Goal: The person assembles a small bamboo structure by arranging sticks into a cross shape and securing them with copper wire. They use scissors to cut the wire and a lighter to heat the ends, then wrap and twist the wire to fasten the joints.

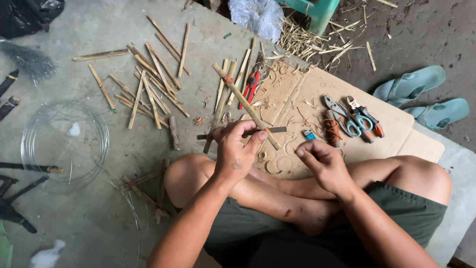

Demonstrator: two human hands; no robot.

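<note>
Grey concrete floor (148, 144) fills most of the picture, with a flat sheet of brown cardboard (396, 129) laid over it in the middle and to the right. A person sits cross-legged at the bottom of the frame.

Near the middle, the left hand (234, 151) has its fingers wrapped tight round two bamboo sticks (243, 101) that cross each other. One stick is long and pale and slants up to the left. The other is darker and lies flat under the thumb. A bit of orange-brown string is wound on the long stick near its upper end. The right hand (322, 161) is just beside the lower tip of the long stick. Its fingers are pinched close together, and I cannot tell if something thin is held between them.

To do this well, I think the left hand should squeeze right where the sticks cross, so they do not slip or turn. The right hand should work close to that spot and pull any string snug.

More cut bamboo sticks (148, 84) lie spread in the upper left. A coil of thin wire (64, 144) sits on the left. A spool of brown string (332, 130), scissors (347, 119) and pliers (364, 115) rest on the cardboard to the right. Red-handled cutters (250, 87) lie above the hands. Two pale green sandals (421, 97) sit in the upper right.
</note>
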